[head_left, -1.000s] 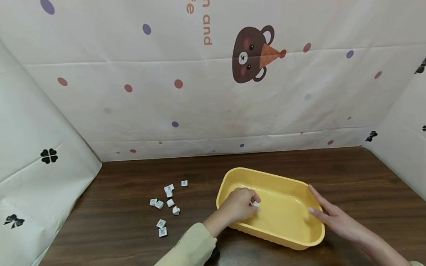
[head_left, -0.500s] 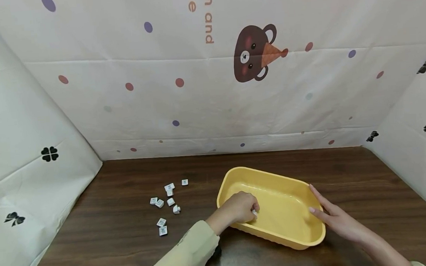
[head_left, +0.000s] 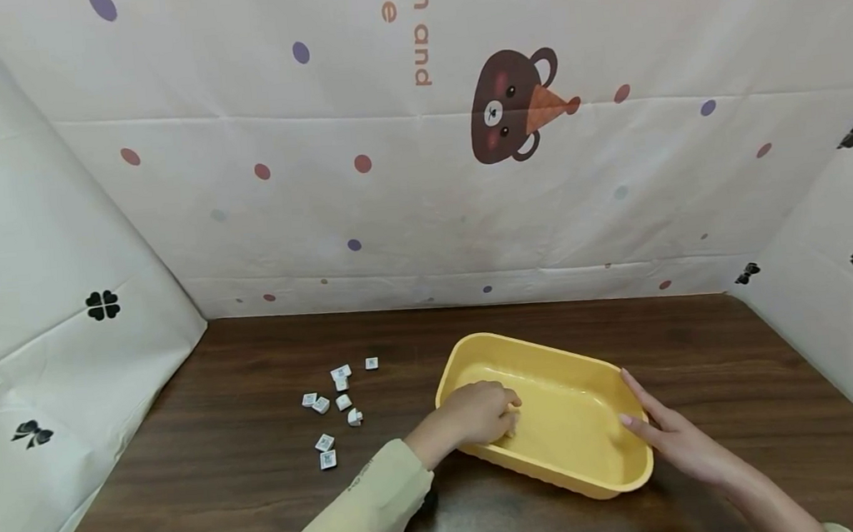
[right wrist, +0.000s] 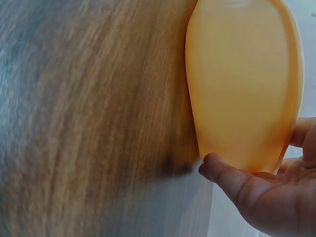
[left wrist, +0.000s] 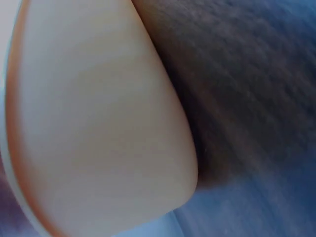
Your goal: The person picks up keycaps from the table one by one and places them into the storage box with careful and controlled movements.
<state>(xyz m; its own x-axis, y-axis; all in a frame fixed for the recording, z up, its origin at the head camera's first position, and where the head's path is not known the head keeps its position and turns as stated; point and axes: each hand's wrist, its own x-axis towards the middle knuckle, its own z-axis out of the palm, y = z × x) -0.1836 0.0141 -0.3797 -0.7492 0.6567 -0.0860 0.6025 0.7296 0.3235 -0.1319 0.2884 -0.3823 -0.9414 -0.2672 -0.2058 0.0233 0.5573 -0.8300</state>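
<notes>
My left hand (head_left: 479, 413) is down inside the yellow plastic tray (head_left: 546, 347), near its left end. The index finger and thumb stand slightly apart. No white piece shows between them now, and the palm side is hidden, so I cannot tell whether it holds anything. My right hand (head_left: 673, 439) holds the tray's right end, with two fingertips at the rim. In the right wrist view, a digit (right wrist: 222, 174) lies against the bottom of the tray's outer wall. Several small white block-like pieces (head_left: 343, 402), some with printed marks, lie loose left of the tray.
The dark wooden table (head_left: 228, 515) ends at a white patterned cloth backdrop (head_left: 421, 199) behind and at the sides. In the left wrist view, the tray's outer wall (left wrist: 103, 128) fills much of the picture.
The small white piece seen at my left fingertips earlier is out of sight. The left fingers have spread a little inside the tray. The right hand and tray stay in place.
</notes>
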